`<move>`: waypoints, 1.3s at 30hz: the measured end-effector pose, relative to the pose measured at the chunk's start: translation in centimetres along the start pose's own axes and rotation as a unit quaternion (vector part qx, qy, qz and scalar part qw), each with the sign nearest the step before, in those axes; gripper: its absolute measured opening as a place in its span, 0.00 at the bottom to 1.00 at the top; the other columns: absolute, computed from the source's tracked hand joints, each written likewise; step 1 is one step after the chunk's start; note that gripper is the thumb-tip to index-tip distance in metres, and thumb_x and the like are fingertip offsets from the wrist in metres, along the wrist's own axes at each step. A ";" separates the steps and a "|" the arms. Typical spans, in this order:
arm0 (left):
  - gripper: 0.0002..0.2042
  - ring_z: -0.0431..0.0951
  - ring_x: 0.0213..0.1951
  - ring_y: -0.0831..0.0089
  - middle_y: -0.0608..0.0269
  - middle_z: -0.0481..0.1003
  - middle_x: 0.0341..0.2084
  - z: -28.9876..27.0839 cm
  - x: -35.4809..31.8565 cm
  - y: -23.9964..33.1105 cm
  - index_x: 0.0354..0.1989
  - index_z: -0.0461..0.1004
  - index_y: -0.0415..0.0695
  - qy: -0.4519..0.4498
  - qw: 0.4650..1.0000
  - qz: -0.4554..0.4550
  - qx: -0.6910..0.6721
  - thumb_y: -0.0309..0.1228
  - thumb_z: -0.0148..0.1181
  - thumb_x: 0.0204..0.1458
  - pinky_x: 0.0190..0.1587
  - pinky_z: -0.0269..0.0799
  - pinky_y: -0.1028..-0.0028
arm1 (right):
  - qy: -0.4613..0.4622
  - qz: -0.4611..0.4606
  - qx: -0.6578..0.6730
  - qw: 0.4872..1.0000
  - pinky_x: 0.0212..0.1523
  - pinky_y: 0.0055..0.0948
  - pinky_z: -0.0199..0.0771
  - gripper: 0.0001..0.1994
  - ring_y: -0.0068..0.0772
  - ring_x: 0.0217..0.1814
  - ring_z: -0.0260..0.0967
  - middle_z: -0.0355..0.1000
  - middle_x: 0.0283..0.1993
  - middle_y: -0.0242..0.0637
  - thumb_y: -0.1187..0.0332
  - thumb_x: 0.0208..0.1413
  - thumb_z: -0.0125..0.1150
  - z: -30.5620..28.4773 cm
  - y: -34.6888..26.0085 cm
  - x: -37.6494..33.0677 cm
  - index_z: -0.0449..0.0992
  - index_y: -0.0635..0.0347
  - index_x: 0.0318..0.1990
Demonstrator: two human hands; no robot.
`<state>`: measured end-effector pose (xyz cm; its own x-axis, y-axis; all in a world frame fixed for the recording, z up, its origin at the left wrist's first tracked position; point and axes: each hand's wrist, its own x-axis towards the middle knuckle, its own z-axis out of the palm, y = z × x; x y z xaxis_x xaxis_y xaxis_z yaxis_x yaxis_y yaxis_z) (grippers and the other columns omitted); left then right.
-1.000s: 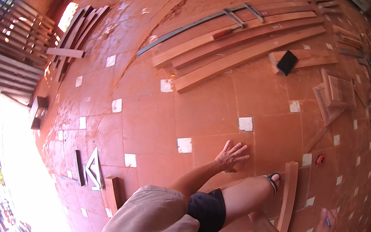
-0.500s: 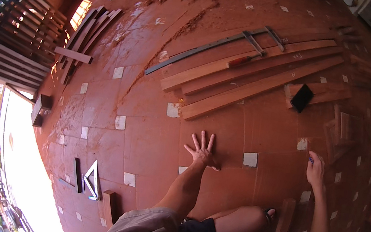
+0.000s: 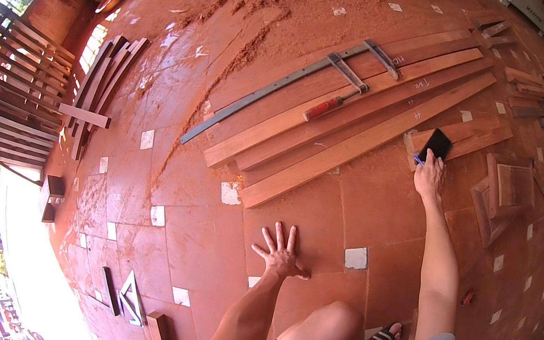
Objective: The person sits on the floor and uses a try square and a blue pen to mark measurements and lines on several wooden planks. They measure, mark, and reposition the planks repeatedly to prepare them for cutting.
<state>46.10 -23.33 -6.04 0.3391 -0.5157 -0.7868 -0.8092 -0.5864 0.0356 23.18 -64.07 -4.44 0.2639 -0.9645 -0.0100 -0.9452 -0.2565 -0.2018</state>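
My left hand (image 3: 282, 260) lies flat on the reddish tiled floor (image 3: 291, 315), fingers spread, holding nothing. On the right, my right hand (image 3: 430, 176) reaches forward, its fingertips at the near edge of a black smartphone (image 3: 439, 142). A slim blue pen (image 3: 418, 160) sticks out from these fingers; most of it is hidden. Under the phone are short wooden boards (image 3: 480, 135). Several long planks (image 3: 369, 139) lie side by side beyond my left hand. Across them rests a long bar clamp (image 3: 278, 85) with a red handle (image 3: 323, 109).
Dark wood strips (image 3: 107, 76) are stacked at the far left. A metal triangle square (image 3: 133, 299) and a wood block (image 3: 161, 338) lie at the near left. Wooden frame pieces (image 3: 513, 187) lie on the right. Sawdust (image 3: 255, 32) covers the far floor.
My right hand has moved forward and left to the smartphone, still with the blue pen. My left hand stays flat on the floor. The view has shifted.
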 end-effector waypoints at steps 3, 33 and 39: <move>0.83 0.16 0.81 0.24 0.45 0.19 0.85 0.4 -0.1 -0.8 0.87 0.24 0.60 -0.010 1.000 -0.006 -0.006 0.74 0.80 0.29 0.66 0.36 0.07 | 0.087 -0.082 0.028 0.992 0.79 0.54 0.61 0.29 0.65 0.78 0.63 0.71 0.72 0.58 0.68 0.70 0.60 -0.4 -2.7 -1.6 0.64 0.62 0.77; 0.90 0.10 0.81 0.34 0.51 0.09 0.83 0.6 -0.8 1.7 0.85 0.16 0.58 0.016 0.999 -0.015 -0.040 0.67 0.88 0.22 0.71 0.33 0.12 | -0.208 -0.055 0.025 0.976 0.56 0.55 0.79 0.14 0.59 0.55 0.80 0.83 0.47 0.50 0.58 0.68 0.65 -25.2 11.6 -39.2 0.84 0.61 0.46; 0.89 0.12 0.82 0.33 0.49 0.11 0.84 1.0 -1.0 1.9 0.85 0.17 0.58 0.027 0.999 -0.005 -0.029 0.68 0.86 0.24 0.71 0.34 0.13 | -0.218 -0.071 0.037 0.973 0.54 0.54 0.80 0.12 0.58 0.52 0.81 0.82 0.47 0.50 0.62 0.67 0.65 -22.9 10.5 -41.1 0.83 0.63 0.43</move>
<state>43.73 -23.31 -5.80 0.3739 -0.5423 -0.7524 -0.7772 -0.6259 0.0648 -2.03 -28.59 16.27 0.4617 -0.7972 -0.3890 -0.8816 -0.3641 -0.3003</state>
